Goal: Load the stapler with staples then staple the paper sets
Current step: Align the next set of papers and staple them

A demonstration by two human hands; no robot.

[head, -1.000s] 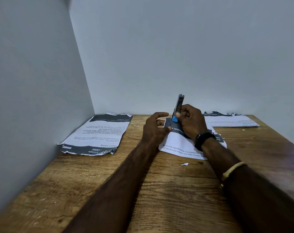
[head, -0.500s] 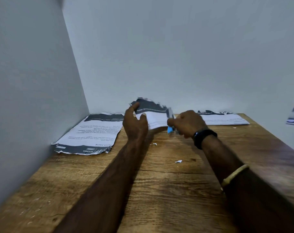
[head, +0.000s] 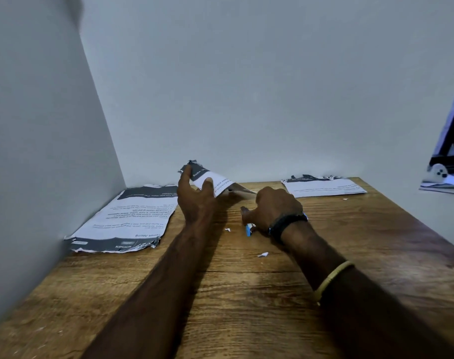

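My left hand [head: 194, 198] grips a printed paper set [head: 210, 178] and holds it lifted off the wooden table [head: 246, 294], tilted toward the back wall. My right hand [head: 271, 211] rests low on the table, closed around the stapler [head: 248, 229]; only the stapler's blue and white end shows under the palm. A stack of paper sets [head: 127, 218] lies flat in the left corner, touching the side wall. Another paper set [head: 321, 186] lies flat at the back right.
Small white paper scraps [head: 262, 254] lie on the table near my right wrist. White walls close the table on the left and back. A dark framed object [head: 448, 161] stands beyond the table's right edge.
My left hand lifted the paper set from the table's middle and carried it left and back. My right hand brought the stapler down from upright to the table surface.
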